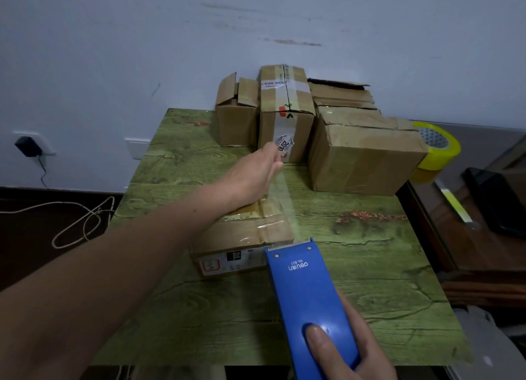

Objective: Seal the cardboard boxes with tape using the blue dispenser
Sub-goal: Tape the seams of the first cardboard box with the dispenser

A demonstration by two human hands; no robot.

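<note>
Cardboard boxes (287, 123) stand just beyond the left hand (256, 172) — yellow tape roll (439, 149) beside.

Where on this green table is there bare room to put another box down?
Bare table lies right of the blue dispenser, in front of the large box; another patch sits left of the small open box. The back row and the middle, around the flat box, are crowded.

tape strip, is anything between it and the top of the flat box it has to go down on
Nothing visible does. The tape strip runs from the left hand to the blue dispenser, just above the top of the flat box. The left forearm crosses the box only to the strip's left.
</note>
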